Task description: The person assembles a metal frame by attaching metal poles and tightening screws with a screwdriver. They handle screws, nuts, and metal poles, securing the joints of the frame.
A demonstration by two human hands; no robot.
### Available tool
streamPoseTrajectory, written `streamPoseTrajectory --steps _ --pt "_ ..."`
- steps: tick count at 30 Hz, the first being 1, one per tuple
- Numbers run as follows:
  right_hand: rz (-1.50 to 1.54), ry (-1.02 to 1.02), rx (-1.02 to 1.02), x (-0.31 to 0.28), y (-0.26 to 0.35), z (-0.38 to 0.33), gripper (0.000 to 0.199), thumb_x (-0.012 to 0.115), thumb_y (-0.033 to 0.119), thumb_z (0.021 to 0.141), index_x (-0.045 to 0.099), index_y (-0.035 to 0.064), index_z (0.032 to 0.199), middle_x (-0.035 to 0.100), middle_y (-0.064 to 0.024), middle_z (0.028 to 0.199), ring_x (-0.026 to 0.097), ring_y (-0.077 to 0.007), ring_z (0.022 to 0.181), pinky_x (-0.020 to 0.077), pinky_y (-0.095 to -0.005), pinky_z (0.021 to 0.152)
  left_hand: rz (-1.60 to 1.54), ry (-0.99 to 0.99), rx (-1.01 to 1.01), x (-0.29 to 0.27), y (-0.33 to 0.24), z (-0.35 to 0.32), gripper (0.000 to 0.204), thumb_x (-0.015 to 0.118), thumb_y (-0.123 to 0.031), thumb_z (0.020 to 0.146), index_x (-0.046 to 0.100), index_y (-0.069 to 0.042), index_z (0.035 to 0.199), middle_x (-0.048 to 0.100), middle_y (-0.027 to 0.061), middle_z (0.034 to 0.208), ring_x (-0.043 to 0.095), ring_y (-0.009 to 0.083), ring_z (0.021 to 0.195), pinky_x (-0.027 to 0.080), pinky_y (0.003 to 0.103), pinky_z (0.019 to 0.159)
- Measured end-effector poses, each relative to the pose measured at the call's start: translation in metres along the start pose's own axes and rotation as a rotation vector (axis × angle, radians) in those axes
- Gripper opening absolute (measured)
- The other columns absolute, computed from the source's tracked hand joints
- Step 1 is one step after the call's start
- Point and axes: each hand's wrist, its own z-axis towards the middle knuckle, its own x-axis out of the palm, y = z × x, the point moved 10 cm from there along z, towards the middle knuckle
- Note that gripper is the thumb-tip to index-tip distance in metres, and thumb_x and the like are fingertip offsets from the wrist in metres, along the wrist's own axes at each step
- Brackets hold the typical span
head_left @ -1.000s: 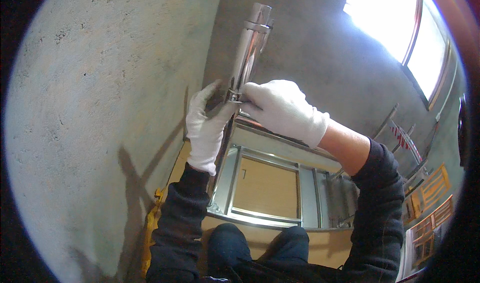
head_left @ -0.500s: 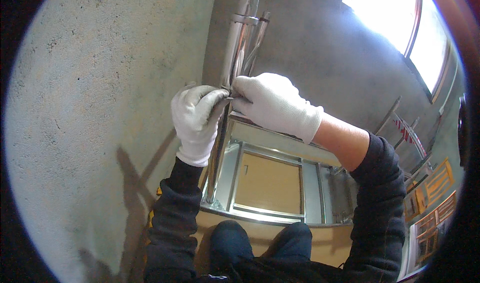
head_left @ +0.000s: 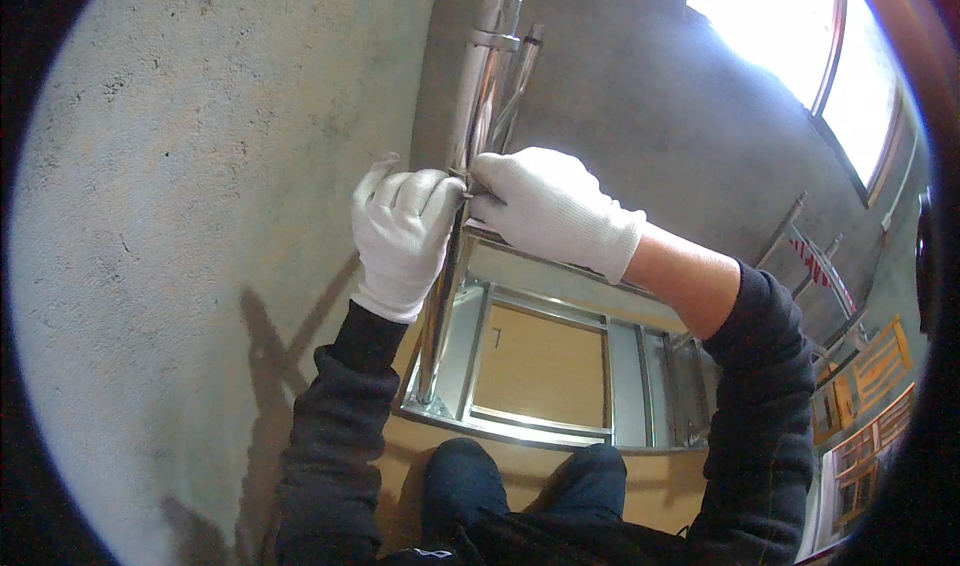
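Since the frame half a second ago, the left hand [head_left: 402,221] has turned so its knuckles show more, its curled fingers drawing in toward the right hand [head_left: 555,206], which stays nearly where it was. Both meet at the lower end of the thick metal tube [head_left: 480,96], which runs up toward twelve o'clock. The right thumb and forefinger are pressed together on a small piece [head_left: 467,195], too tiny to identify; whether the left fingertips also pinch it, I cannot tell. One left finger juts toward eleven.

A thinner pipe [head_left: 527,66] flanks the tube's one-o'clock side. The rough wall [head_left: 200,166] fills nine o'clock; its gap from the left hand is unclear. Below, toward five to six, a metal frame [head_left: 540,433] borders a tan board [head_left: 540,361], its near edge beside the knees [head_left: 460,476]. A bright window [head_left: 770,16] stands at one to two; wooden chairs [head_left: 880,366] lie toward four.
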Motion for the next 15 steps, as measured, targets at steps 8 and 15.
streamPoseTrajectory --steps 8,15 --pt "-0.105 -0.031 -0.099 0.003 -0.003 -0.003 0.017 0.06 0.022 0.088 0.059 0.0044 0.09 0.065 -0.0163 0.077 0.066 -0.0387 0.077 0.0515 -0.0483 0.066 -0.697 0.153 -0.691 0.04 0.039 -0.036 0.042 0.073 -0.022 0.087 0.058 -0.006 0.123 0.063 0.0082 0.106 0.062 0.0211 0.095 0.048 0.036 0.093" --pt "-0.137 -0.226 -0.112 0.004 -0.014 -0.057 0.012 0.065 0.018 0.086 0.061 0.0073 0.09 0.065 -0.0119 0.082 0.065 -0.0325 0.077 0.0515 -0.0432 0.066 -1.397 0.283 -1.041 0.101 0.029 -0.089 0.068 0.068 -0.036 0.093 0.039 -0.002 0.144 0.056 0.0051 0.12 0.054 0.0127 0.108 0.044 0.03 0.098"
